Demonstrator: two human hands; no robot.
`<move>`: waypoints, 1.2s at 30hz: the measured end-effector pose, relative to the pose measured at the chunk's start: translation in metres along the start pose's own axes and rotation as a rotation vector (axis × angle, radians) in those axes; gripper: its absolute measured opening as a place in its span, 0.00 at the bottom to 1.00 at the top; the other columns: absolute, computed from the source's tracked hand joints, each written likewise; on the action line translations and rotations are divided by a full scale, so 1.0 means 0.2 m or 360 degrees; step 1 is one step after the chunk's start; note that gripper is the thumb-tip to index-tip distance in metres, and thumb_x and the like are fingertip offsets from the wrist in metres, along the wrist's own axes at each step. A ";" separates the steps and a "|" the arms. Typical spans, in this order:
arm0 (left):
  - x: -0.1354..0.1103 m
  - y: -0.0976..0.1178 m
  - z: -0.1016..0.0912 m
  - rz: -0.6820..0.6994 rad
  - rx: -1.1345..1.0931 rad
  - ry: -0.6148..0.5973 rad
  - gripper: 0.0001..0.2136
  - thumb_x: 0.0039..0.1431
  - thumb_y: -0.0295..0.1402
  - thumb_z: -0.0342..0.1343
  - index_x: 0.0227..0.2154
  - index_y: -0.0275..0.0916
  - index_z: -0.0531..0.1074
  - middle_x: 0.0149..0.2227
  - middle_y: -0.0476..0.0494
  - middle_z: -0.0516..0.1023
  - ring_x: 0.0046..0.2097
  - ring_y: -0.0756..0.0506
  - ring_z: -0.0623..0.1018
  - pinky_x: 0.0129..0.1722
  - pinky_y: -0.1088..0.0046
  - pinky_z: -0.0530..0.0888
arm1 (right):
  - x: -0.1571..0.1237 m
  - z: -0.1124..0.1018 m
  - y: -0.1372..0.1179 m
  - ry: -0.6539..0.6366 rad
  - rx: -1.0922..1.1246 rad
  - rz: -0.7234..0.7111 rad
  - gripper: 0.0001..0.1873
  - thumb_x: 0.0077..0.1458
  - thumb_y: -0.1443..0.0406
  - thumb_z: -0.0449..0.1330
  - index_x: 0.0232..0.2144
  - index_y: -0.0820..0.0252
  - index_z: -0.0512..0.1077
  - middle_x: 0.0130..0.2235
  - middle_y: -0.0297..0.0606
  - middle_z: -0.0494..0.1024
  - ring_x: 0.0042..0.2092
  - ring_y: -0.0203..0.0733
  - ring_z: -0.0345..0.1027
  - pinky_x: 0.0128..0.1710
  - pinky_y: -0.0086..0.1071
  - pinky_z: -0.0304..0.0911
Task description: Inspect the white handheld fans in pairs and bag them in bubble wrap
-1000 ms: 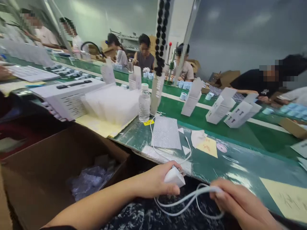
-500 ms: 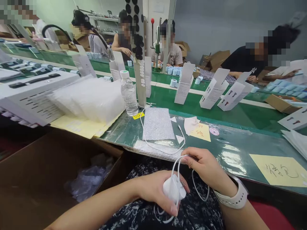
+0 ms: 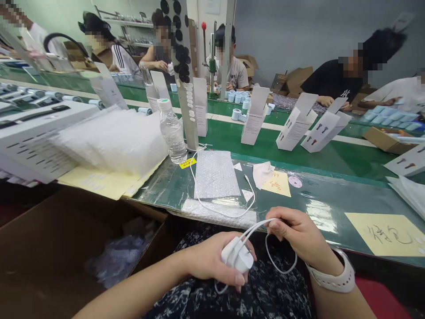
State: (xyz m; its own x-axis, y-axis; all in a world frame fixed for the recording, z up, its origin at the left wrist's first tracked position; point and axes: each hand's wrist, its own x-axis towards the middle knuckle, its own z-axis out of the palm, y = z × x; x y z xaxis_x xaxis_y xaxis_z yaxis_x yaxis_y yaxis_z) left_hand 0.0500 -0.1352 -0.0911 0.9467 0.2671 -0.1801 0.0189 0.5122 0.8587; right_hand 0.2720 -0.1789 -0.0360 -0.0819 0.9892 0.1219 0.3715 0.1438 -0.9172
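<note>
Charger [image 3: 237, 254]: wht plastic, smooth, slight gloss
Cable [image 3: 257, 226]: wht rubbery sheath, smooth
Bubble wrap [image 3: 216, 175]: clear plastic, bumpy
Bench film [image 3: 327, 208]: clear plastic, v. glossy
Carton [image 3: 66, 248]: brown cardboard, matt
Watch strap [image 3: 332, 280]: prob. silicone, matt

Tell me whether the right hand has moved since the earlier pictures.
Yes: the right hand has moved forward, away from the person, closer to the bubble-wrap sheet and over the bench edge.

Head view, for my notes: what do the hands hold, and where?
Left hand grips a white plug adapter by its body; right hand pinches its white cable.
</note>
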 end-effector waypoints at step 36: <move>0.07 0.10 0.01 0.0724 -0.0011 0.0542 0.36 0.45 0.41 0.70 0.58 0.43 0.66 0.45 0.42 0.74 0.45 0.43 0.73 0.52 0.64 0.63 | 0.05 0.26 0.09 0.0223 0.0159 0.0164 0.19 0.63 0.55 0.53 0.41 0.57 0.79 0.26 0.34 0.73 0.27 0.39 0.66 0.32 0.33 0.63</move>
State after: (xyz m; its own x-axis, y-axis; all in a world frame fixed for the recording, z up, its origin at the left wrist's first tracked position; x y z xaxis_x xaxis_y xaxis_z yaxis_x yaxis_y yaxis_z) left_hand 0.0635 -0.1238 -0.0751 0.7017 0.7098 0.0613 -0.3696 0.2891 0.8831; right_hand 0.2296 -0.1682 -0.0713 0.0842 0.9939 0.0706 0.2772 0.0447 -0.9598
